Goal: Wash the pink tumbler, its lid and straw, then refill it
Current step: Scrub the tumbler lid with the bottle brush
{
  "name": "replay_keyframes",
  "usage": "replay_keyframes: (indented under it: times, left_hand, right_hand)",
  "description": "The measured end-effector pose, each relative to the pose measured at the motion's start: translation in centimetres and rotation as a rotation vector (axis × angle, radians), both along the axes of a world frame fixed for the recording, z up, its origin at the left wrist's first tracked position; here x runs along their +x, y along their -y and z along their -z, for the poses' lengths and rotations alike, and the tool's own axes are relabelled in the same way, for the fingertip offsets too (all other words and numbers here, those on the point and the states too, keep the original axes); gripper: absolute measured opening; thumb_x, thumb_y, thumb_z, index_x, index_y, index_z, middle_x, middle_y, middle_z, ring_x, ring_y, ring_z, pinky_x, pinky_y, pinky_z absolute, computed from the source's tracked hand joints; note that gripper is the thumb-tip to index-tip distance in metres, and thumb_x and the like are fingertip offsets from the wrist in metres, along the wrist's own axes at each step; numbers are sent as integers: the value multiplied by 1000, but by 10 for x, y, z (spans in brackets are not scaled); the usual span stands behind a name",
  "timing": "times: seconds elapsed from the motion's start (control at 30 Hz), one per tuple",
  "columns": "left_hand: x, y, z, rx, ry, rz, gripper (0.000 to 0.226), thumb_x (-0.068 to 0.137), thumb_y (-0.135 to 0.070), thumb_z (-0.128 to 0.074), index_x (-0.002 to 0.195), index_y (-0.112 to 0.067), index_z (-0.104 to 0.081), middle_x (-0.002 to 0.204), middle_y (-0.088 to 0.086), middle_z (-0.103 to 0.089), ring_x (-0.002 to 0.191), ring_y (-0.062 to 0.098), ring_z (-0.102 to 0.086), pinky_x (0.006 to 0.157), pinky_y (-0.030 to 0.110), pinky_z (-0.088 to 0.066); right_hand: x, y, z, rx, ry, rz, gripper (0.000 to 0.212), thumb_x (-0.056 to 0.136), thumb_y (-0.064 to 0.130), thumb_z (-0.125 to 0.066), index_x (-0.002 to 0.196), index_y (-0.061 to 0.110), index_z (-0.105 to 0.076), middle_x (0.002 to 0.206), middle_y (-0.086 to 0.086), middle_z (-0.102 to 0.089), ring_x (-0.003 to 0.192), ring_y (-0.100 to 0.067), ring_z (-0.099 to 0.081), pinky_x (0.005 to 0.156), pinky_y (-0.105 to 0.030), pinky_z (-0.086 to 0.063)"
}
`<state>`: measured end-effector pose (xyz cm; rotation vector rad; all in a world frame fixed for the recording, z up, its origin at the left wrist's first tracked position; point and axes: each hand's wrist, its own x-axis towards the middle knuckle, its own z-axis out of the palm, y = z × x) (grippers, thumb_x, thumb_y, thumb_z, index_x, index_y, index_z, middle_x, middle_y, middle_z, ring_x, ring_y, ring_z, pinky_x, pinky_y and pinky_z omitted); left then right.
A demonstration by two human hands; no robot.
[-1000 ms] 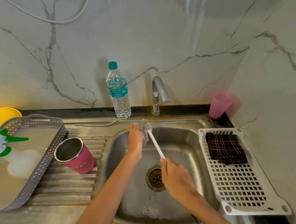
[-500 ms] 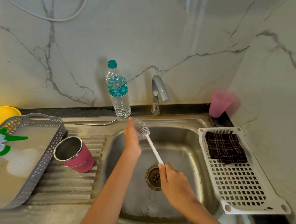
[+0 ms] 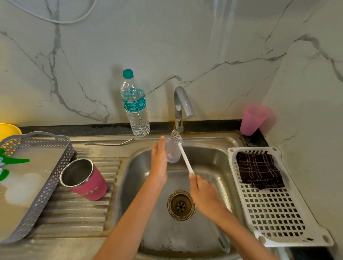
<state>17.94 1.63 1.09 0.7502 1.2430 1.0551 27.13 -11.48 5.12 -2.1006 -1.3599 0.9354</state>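
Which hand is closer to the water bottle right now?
Left. The left hand, holding the clear lid, reaches up just below and right of the water bottle. The right hand grips the brush handle lower down, over the drain.

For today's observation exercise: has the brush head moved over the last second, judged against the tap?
Yes. The brush head has gone up and away from the person, from over the sink basin to just below the tap base, the right hand pushing it.

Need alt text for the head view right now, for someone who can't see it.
Over the sink, the left hand holds a clear lid while the right hand scrubs it with a white brush. The pink tumbler lies tilted on the drainboard, the metal straw behind it.
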Motion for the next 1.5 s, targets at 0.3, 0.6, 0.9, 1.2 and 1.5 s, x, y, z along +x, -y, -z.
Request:
replay_keyframes:
  times: [0.3,0.6,0.9,1.2,1.5]
  left_hand:
    - [-10,-7,10,-39,80,-35,52,96,-48,-52,135,-13,-51,123,11,-64,115,24,-60,106,40,-42]
    - [-13,-10,5,-37,197,-159,49,98,-44,-50,136,-12,-50,123,12,-64,110,23,-62,107,42,-44]
    - [-10,-13,4,-51,245,-201,47,98,-43,-52,133,-12,-52,120,13,-65,106,22,-64,103,42,-48]
    - [-9,-8,4,-66,273,-142,45,98,-40,-53,132,-10,-52,117,14,-66,108,25,-65,93,38,-54]
    - [-10,-2,2,-109,306,-93,41,99,-38,-52,128,-9,-55,114,15,-67,101,24,-67,75,32,-58]
  right_hand:
    - [-6,19,12,19,-18,-48,37,103,42,-23,91,19,-50,64,4,-50,50,-7,-45,46,-20,-33]
    - [-3,32,12,5,1,-76,34,103,41,-23,86,23,-47,60,3,-49,47,-7,-44,46,-20,-33]
    - [4,19,5,-17,0,-67,36,104,41,-23,84,21,-47,62,4,-48,49,-7,-44,45,-17,-31]
    - [11,17,4,-39,-28,-40,38,103,41,-22,81,22,-46,63,2,-48,49,-7,-43,45,-18,-31]
    - [11,13,-2,-25,-25,-13,38,103,42,-21,81,23,-45,66,1,-50,52,-8,-46,47,-19,-33]
